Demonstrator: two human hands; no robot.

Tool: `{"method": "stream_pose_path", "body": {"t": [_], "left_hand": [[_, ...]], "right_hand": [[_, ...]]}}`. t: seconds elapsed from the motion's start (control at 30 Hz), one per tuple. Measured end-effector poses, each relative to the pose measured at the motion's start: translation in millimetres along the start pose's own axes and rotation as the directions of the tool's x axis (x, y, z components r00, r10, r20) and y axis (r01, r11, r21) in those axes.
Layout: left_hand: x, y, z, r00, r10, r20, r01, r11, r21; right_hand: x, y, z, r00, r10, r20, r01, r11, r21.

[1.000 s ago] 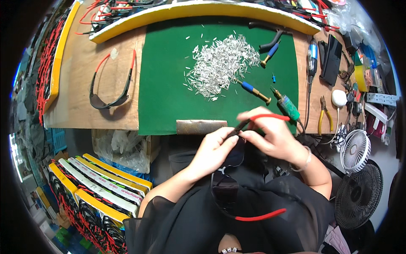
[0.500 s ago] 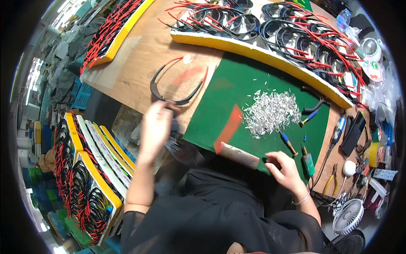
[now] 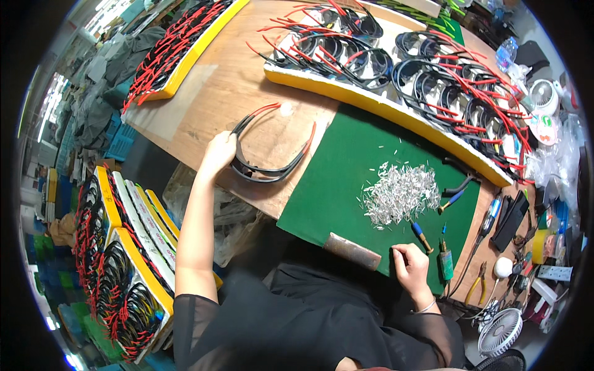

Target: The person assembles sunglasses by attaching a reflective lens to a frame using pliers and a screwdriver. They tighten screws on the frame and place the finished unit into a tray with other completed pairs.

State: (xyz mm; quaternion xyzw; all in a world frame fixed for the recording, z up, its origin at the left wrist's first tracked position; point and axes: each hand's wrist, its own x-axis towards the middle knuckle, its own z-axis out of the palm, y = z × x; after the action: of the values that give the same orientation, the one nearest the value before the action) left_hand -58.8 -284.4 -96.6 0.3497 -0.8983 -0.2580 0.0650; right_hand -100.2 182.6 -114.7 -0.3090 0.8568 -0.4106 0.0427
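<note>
Not much in the way of packaging here, honestly. A crumpled clear plastic bag (image 3: 232,216) hung just below the near edge of the tabletop (image 3: 204,105), left of the green mat. More clear plastic bags (image 3: 557,154) were bunched at the far right end. A round white sticker (image 3: 544,127) with green and red print sat beside those. No screens or signs.

Black glasses frame (image 3: 267,162) with red-tipped arms, open, flat on wooden bench.

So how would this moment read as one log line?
left hand: grasping black glasses frame | right hand: resting on green mat | metal pins: piled
</note>
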Motion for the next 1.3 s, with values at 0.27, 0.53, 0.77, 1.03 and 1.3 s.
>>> {"method": "stream_pose_path", "body": {"t": [0.27, 0.53, 0.77, 1.03, 1.3], "left_hand": [[3.4, -3.9, 3.5, 0.996, 0.088, 0.01, -0.089, 0.992, 0.089], [-40.0, 125.4, 8.5, 0.975, 0.22, 0.028, -0.218, 0.975, -0.05], [-48.3, 139.9, 37.9, 0.956, 0.29, 0.04, -0.279, 0.944, -0.175], [-16.9, 132.9, 51.9, 0.95, 0.304, 0.077, -0.176, 0.721, -0.671], [82.3, 201.4, 26.4, 0.763, 0.629, -0.147, -0.645, 0.728, -0.232]], "right_hand": [[2.8, -6.9, 4.1, 0.998, -0.036, -0.052, 0.034, 0.999, -0.035], [88.6, -95.5, -4.6, 0.753, -0.657, -0.019, 0.641, 0.74, -0.205], [116.7, -93.9, 69.5, 0.799, -0.572, 0.184, 0.556, 0.587, -0.589], [162.9, -88.0, 34.8, 0.799, -0.549, 0.245, 0.532, 0.456, -0.714], [327.3, -64.0, -51.0, 0.965, -0.259, 0.031, 0.186, 0.597, -0.78]]}}
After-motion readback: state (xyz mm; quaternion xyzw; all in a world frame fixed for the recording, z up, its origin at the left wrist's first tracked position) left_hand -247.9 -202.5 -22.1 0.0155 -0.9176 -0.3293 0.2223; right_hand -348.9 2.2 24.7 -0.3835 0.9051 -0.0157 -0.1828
